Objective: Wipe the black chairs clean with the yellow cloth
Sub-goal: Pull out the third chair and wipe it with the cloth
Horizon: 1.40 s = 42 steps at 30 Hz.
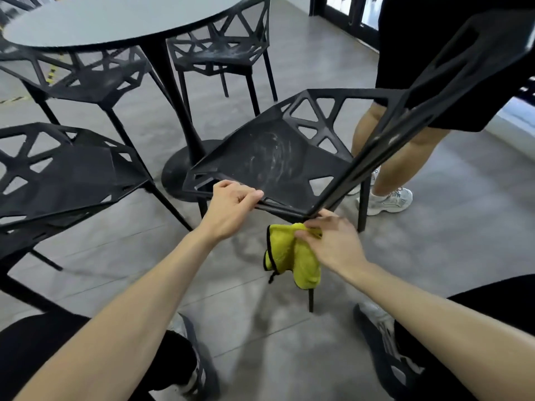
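- Table [86,21]: round, grey-topped, on a black pedestal, with four black chairs set about it. A second person [405,140] in dark shorts and pale trainers stands just beyond the near chair.
- Near chair [278,157]: pulled out from the table and standing between the two hands. Its seat shows pale swirled smears over the middle, which I read as dust or wipe marks that are not yet cleared, so this chair seems to be the one in hand and not finished.
- Left chair [66,175]: seat looks dark and even; whether it has been wiped I cannot tell.
- Far-left chair [84,79]: partly under the table, with a greyish film on the seat, so it probably remains to be done.
- Far chair [220,50]: beyond the table, seat also looks dusty; I judge it undone too.
- Left hand [231,206]: fingers curled over the near chair's front edge, gripping it, apparently to steady the chair.
- Right hand [333,241]: fingers closed round the cloth at the chair's near corner, where the backrest frame meets the seat.
- Cloth [292,256]: yellow with black edging, bunched in the right hand and hanging below the corner, touching or just beside the frame; not on the seat.
- Judgement: the task is early to midway, with most of the wiping still left.
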Each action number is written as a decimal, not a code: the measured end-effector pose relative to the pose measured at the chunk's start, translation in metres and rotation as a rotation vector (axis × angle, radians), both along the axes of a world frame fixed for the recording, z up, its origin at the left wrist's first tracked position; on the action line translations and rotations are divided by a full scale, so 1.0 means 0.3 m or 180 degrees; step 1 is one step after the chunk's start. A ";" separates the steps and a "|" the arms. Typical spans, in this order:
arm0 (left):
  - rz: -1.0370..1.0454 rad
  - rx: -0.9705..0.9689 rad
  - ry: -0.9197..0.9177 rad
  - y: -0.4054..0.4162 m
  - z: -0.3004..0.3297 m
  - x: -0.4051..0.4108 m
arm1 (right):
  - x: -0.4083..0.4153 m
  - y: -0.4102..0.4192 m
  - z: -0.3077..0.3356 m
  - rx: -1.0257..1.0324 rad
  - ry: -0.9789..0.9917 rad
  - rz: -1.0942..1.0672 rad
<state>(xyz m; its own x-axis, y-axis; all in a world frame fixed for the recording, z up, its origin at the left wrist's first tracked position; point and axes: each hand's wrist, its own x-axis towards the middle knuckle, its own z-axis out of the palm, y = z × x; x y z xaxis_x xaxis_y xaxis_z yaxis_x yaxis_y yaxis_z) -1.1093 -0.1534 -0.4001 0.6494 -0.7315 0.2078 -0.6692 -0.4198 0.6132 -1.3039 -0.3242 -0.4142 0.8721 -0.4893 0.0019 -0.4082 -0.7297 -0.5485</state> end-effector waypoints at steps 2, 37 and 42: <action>-0.0108 0.0072 -0.0051 0.021 0.009 -0.041 | -0.038 0.042 -0.004 -0.0120 -0.0084 -0.0193; 0.1025 0.1645 -0.0544 0.343 0.023 -0.311 | -0.151 0.133 -0.124 0.0258 -0.0805 -0.0722; 0.1389 0.1814 -0.0580 0.300 0.054 -0.355 | -0.074 0.033 -0.058 -0.0315 0.0033 -0.0225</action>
